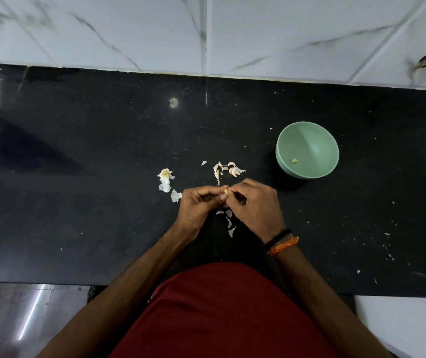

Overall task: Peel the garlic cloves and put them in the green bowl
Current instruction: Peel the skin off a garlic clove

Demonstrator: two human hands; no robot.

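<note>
1. We hold one garlic clove [225, 191] between our two hands, above the black countertop [77, 177] and near its front edge.
2. Our left hand [201, 202] has its fingers curled, thumb and fingertips pinching the clove from the left.
3. Our right hand [254, 200] pinches the same clove from the right with curled fingers; black and orange wrist threads [282, 241] circle that wrist.
4. The unpeeled cloves [230, 169] lie in a small heap just beyond our hands.
5. The green bowl [307, 150] stands to the right of that heap, apart from it, with one small pale piece [294, 160] inside.
6. Papery garlic skins [228, 220] lie under our hands, and more skin with the bulb's root stub [166, 178] lies to the left.
</note>
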